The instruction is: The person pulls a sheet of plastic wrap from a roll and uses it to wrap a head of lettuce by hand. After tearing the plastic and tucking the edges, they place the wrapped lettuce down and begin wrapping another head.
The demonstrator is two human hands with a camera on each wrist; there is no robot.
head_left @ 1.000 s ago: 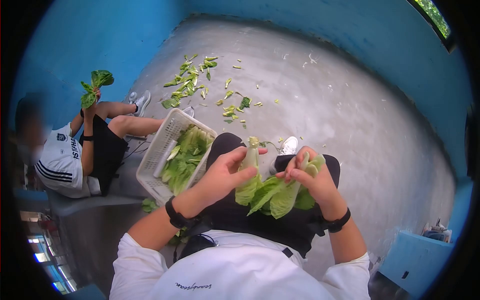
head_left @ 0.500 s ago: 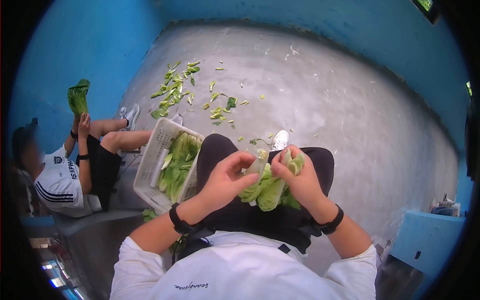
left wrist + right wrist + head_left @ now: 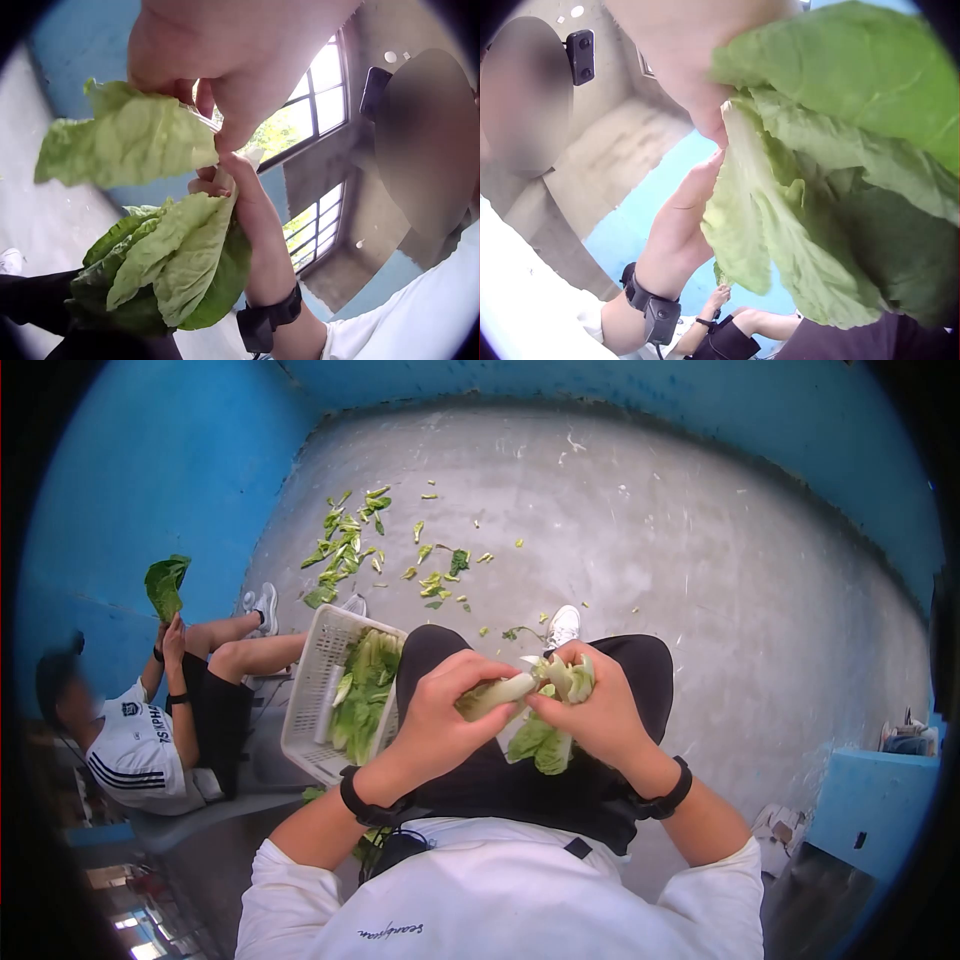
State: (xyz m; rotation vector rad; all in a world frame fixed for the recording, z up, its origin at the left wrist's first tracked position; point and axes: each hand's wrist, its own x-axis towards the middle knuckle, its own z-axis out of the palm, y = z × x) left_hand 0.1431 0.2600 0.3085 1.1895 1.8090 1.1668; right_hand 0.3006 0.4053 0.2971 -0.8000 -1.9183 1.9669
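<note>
Over the lap, my left hand (image 3: 445,710) grips a lettuce leaf (image 3: 127,146) by its pale stalk (image 3: 490,695), which points toward the other hand. Close beside it, my right hand (image 3: 605,710) pinches a bunch of lettuce leaves (image 3: 540,745) near their stalk ends (image 3: 570,678). The leafy part of that bunch hangs below the fingers in the left wrist view. Both thumbs meet at the stalks, and the fingers behind them are partly hidden.
A white plastic basket (image 3: 305,705) with lettuce (image 3: 365,695) stands left of my knees. Torn leaves (image 3: 340,555) lie scattered on the grey floor (image 3: 640,540). Another person (image 3: 140,730) sits at the left, holding a large green leaf (image 3: 165,585). A blue block (image 3: 870,810) stands at the right.
My hands have come together, and the stalk in the left hand has tipped from upright toward the right hand. The other person's leaf has shifted. The head view has turned slightly.
</note>
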